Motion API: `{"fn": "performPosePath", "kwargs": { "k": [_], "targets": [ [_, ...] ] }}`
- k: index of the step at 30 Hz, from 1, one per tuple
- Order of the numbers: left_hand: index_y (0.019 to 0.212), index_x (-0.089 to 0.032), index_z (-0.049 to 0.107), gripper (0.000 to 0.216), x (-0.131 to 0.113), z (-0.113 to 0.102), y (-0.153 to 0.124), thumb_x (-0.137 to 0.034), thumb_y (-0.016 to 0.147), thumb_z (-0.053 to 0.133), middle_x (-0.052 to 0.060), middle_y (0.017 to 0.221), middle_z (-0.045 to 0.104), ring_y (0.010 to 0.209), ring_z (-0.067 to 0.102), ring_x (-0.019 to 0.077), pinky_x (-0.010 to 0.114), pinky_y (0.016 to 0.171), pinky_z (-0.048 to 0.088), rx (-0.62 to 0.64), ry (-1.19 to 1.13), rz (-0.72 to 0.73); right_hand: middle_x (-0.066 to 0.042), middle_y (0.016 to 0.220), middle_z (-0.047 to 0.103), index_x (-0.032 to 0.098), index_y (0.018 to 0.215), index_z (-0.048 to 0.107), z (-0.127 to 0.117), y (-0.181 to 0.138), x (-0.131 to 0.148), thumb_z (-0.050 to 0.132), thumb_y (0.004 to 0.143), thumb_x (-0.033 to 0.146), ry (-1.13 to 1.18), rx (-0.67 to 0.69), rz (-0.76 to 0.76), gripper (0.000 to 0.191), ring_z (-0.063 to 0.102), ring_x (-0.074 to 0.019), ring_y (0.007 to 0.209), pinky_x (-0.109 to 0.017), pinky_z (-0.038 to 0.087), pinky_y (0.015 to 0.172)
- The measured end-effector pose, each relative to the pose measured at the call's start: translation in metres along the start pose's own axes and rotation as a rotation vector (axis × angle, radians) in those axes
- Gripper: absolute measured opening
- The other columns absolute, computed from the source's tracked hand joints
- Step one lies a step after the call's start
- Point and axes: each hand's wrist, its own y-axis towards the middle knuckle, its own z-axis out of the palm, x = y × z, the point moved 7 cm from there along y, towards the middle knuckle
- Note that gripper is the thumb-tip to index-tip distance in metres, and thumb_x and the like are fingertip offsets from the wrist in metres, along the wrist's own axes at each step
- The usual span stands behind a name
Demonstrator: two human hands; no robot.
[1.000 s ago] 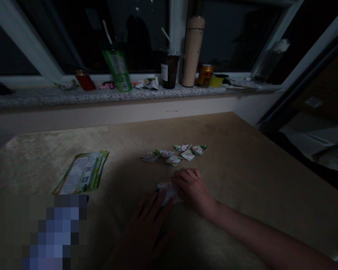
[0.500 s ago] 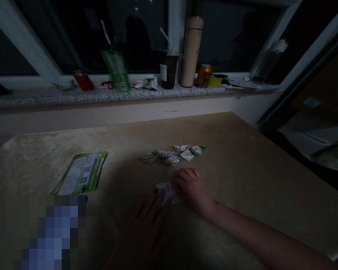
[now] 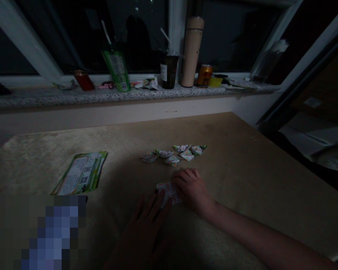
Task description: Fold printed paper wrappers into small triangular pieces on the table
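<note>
A small printed piece of paper [image 3: 171,192] lies flat on the table between my hands. My left hand [image 3: 148,221], dark in shadow, rests with fingers spread, its fingertips on the paper's left and lower edge. On the right edge, my right hand [image 3: 192,190] presses down with its fingers curled together, hiding that side of the sheet. Just beyond are several folded paper boats or similar shapes [image 3: 173,160], in green, white and orange print. To the left sits a stack of green and white printed leaflets [image 3: 84,173].
Along the granite windowsill [image 3: 84,98] stand a red jar [image 3: 83,80], a green cup [image 3: 116,69], a dark cup with a straw [image 3: 169,71], a beige flask [image 3: 190,52] and a gold can [image 3: 205,76]. A pixelated patch covers the lower left.
My left hand shifts very slightly on the paper, its thumb side lower. My right hand and the folded papers stay in place.
</note>
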Motion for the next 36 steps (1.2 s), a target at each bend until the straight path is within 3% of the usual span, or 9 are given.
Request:
{"fn": "performPosePath", "kwargs": {
  "k": [3,6,8,12,19,29,36],
  "targets": [
    [0.146,-0.021,0.016,0.067,-0.001,-0.003,0.0,-0.047,0.09,0.043,0.008,0.151,0.021,0.135,0.025,0.0304,0.05,0.105,0.026,0.015,-0.015,-0.009,-0.008,0.102,0.065,0.019,0.098,0.064,-0.003,-0.001,-0.001,0.054,0.087,0.016,0.018,0.001,0.011,0.015,0.054,-0.0208,0.094,-0.037,0.038,0.084],
    [0.146,-0.021,0.015,0.073,-0.001,-0.005,0.001,-0.054,0.088,0.044,0.009,0.151,0.021,0.134,0.026,0.0305,0.05,0.106,0.024,0.016,-0.031,-0.008,-0.009,0.12,0.06,0.018,0.115,0.058,-0.012,-0.009,0.006,0.048,0.09,0.016,0.039,-0.026,-0.049,0.027,0.051,-0.0208,0.111,-0.042,0.036,0.098],
    [0.147,-0.019,0.013,0.078,0.0,-0.005,0.001,-0.056,0.086,0.045,0.01,0.151,0.021,0.135,0.025,0.0307,0.05,0.106,0.023,0.018,-0.034,-0.009,-0.01,0.133,0.05,0.016,0.127,0.049,-0.016,-0.02,0.019,0.048,0.09,0.022,0.044,0.027,-0.167,0.038,0.04,-0.022,0.127,-0.046,0.025,0.109],
    [0.147,-0.019,0.012,0.083,0.0,-0.005,0.002,-0.061,0.083,0.045,0.01,0.151,0.021,0.135,0.025,0.0308,0.049,0.106,0.022,0.032,-0.048,-0.003,-0.012,0.145,0.035,0.013,0.142,0.029,-0.021,-0.045,0.029,0.049,0.089,0.033,0.076,0.215,-0.158,0.06,0.024,-0.0228,0.137,-0.045,0.016,0.114],
    [0.146,-0.022,0.016,0.081,-0.001,-0.006,0.002,-0.063,0.083,0.046,0.008,0.15,0.023,0.133,0.028,0.0307,0.048,0.105,0.024,0.017,-0.048,-0.012,-0.013,0.15,0.02,0.015,0.144,0.023,-0.019,-0.062,0.024,0.055,0.083,0.045,0.188,0.425,-0.123,0.075,0.015,-0.0247,0.139,-0.045,0.009,0.115],
    [0.144,-0.017,0.024,0.079,-0.006,-0.008,0.001,-0.066,0.084,0.038,0.011,0.149,0.027,0.134,0.026,0.0303,0.047,0.106,0.023,-0.072,0.03,-0.012,-0.011,0.151,0.018,0.016,0.145,0.018,-0.014,-0.066,0.023,0.055,0.078,0.058,0.246,0.396,-0.095,0.088,0.014,-0.0258,0.139,-0.046,0.01,0.115],
    [0.142,-0.01,0.029,0.067,-0.025,-0.016,0.001,-0.05,0.089,0.043,0.012,0.144,0.036,0.132,0.033,0.0255,0.038,0.107,0.026,-0.106,0.07,-0.013,-0.012,0.15,0.02,0.016,0.146,0.017,-0.014,-0.065,0.023,0.058,0.075,0.059,0.244,0.384,-0.09,0.092,0.014,-0.0272,0.139,-0.047,0.011,0.114]
  ]
}}
